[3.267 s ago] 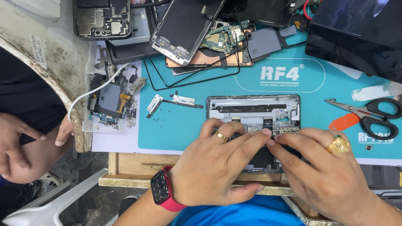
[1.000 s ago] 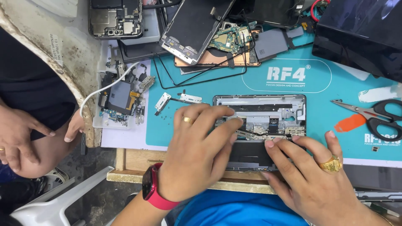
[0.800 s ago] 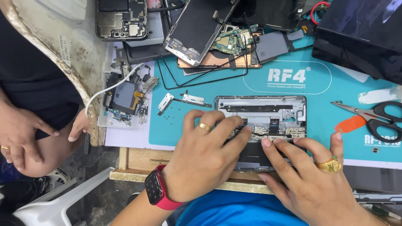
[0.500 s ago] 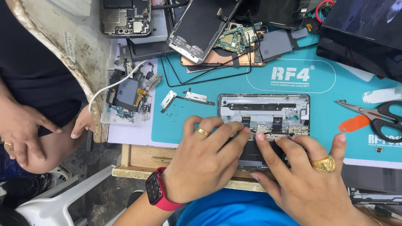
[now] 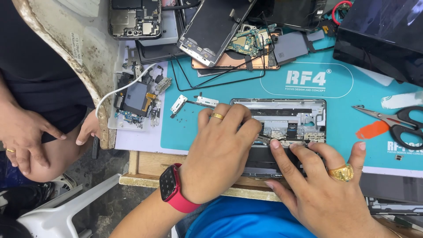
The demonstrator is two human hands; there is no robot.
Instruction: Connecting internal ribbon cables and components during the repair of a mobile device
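Observation:
An opened phone frame (image 5: 286, 115) with bare internals lies on the teal work mat (image 5: 211, 132). My left hand (image 5: 218, 152), with a gold ring and a red-strapped watch on the wrist, rests over the frame's left half, fingers curled on its lower part. My right hand (image 5: 324, 183), wearing a large gold ring, presses its fingertips on the frame's lower edge near the small connectors. Whether a tool sits under my left fingers is hidden.
Black-handled scissors (image 5: 396, 123) lie at the right. Small metal brackets (image 5: 194, 102) sit left of the frame. A parts tray (image 5: 134, 103) with a white cable, phone boards and screens (image 5: 216, 26) crowd the back. Another person's hands (image 5: 26, 132) rest at the left.
Both my hands have shifted slightly over the phone frame, the left sliding right and lower, the right fingers coming up onto the frame's lower edge. The view has drifted a little.

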